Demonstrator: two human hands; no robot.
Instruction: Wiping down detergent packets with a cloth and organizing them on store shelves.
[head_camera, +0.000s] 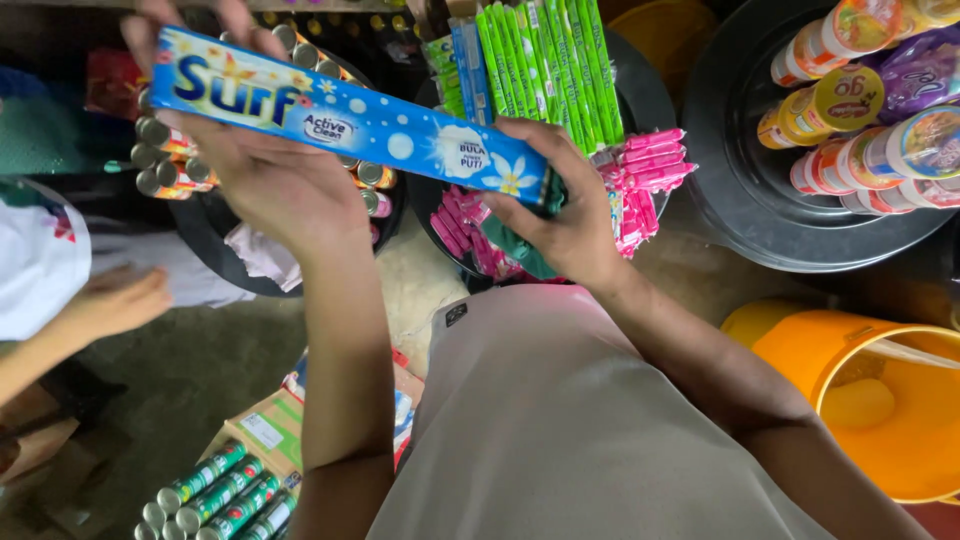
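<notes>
I hold a long blue bar-shaped package with white flower and bubble prints slantwise in front of me. My left hand grips its upper left half from below, fingers curling over the far end. My right hand clasps its lower right end. Beneath the package lie a black tray of small tins on the left and a black tray with green stick packets and pink packets.
A black tray of round tubs stands at the right. An orange bucket is at the lower right. A cardboard box of green tins sits on the floor. Another person's hand reaches in at the left.
</notes>
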